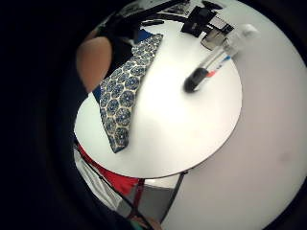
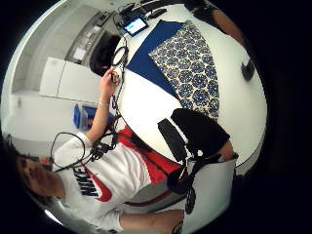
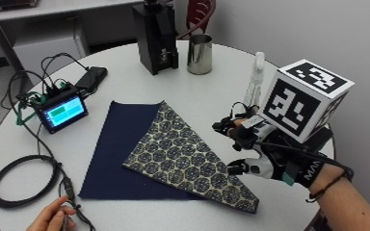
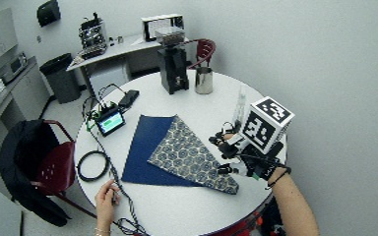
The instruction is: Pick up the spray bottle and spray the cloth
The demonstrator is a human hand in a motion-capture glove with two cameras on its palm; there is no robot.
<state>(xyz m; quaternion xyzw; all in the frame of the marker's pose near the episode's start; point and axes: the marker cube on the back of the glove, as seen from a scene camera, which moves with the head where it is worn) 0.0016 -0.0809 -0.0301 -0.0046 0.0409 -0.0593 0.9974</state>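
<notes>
A navy cloth lies flat on the round white table, with its blue-and-cream patterned side folded over on top. The cloth also shows in the palm views and the wide view. A clear spray bottle with a white top stands upright near the table's right edge. My gloved right hand hovers just right of the cloth's corner and in front of the bottle, apart from both. Its fingers are relaxed and hold nothing.
A black box-shaped device and a metal cup stand at the back. A small lit screen with wires and a coiled cable sit at the left. The bare left hand holds that cable at the front edge.
</notes>
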